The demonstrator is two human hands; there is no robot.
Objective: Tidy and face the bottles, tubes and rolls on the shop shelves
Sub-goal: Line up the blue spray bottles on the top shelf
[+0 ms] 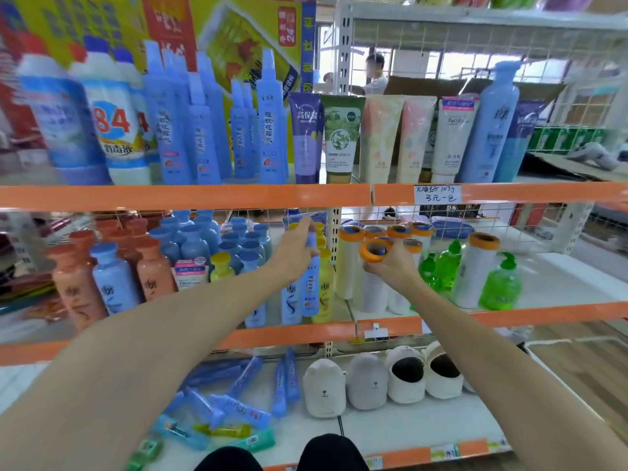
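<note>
I see both arms reaching into the middle shelf [577, 277], the one with the orange front edge. My left hand [295, 253] is wrapped around a slim blue spray bottle [311, 283], gripping it near the top while its base sits close to the shelf's front edge, at the right end of the left bay, among yellow bottles [324, 287]. Whether the bottle's base touches the shelf I cannot tell. My right hand [390, 266] grasps a white roll with an orange core [375, 251], fingers closed around its upper end; it is tilted so the open core faces the camera. This roll is at the left end of the right bay, just in front of a cluster of similar upright rolls [394, 232]. Green pump bottles [501, 287] stand to the right of them, near the front edge, with one more upright roll [475, 270] between them. On the upper shelf, blue spray bottles [268, 130] and upright tubes [341, 137] line the front edge. Below, blue tubes [238, 402] lie scattered on the bottom shelf's left half.
</note>
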